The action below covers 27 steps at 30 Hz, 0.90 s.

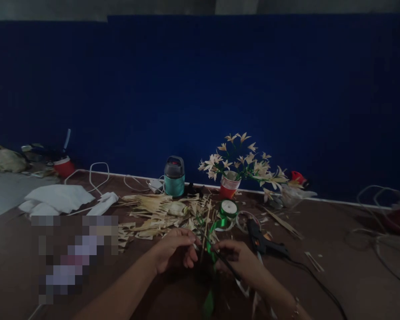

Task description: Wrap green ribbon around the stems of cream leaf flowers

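My left hand [178, 249] is closed in a pinch near the middle of the table; what sits between its fingertips is too small and dim to make out. Facing it, my right hand [242, 262] grips a dark thin rod [228, 265] that slants through its fingers toward the left hand. A green ribbon [209, 298] runs down between the hands from near a spool of green ribbon [229, 209]. Just beyond the hands lie a thin tan stick [206, 229] and pale dried husks [156, 206].
A red cup [228, 191] holds husk-like flowers [246, 162] at the back. Left of it stands a teal jar [174, 182]. A black glue gun [265, 242] with its cable lies to the right. White cloth [62, 198] and another red cup [64, 166] are at the left. A blue partition [200, 89] rises behind.
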{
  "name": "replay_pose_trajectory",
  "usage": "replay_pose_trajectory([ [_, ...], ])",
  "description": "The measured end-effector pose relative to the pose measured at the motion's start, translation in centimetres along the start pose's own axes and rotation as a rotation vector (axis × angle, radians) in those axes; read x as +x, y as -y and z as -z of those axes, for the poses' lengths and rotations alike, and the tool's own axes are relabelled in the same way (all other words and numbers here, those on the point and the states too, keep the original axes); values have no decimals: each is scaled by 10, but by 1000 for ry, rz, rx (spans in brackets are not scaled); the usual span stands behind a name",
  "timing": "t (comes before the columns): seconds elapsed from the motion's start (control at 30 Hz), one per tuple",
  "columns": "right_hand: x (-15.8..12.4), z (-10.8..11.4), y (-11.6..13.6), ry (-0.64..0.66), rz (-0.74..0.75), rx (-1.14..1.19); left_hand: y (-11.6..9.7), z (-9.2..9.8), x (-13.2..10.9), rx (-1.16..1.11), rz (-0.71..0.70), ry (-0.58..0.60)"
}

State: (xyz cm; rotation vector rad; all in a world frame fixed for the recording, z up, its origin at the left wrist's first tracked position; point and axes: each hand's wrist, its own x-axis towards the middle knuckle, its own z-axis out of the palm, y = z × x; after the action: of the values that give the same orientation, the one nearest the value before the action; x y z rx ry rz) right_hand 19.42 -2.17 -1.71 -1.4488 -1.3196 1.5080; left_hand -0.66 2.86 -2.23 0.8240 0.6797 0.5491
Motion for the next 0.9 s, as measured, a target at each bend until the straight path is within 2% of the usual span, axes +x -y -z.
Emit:
replay_pose_trajectory([
  [0.27,-2,-5,-5,103,62,0,2,-2,1,-3,-10,19],
  [0.9,-2,-7,-11,114,92,84,3,-3,0,-9,-57,56],
])
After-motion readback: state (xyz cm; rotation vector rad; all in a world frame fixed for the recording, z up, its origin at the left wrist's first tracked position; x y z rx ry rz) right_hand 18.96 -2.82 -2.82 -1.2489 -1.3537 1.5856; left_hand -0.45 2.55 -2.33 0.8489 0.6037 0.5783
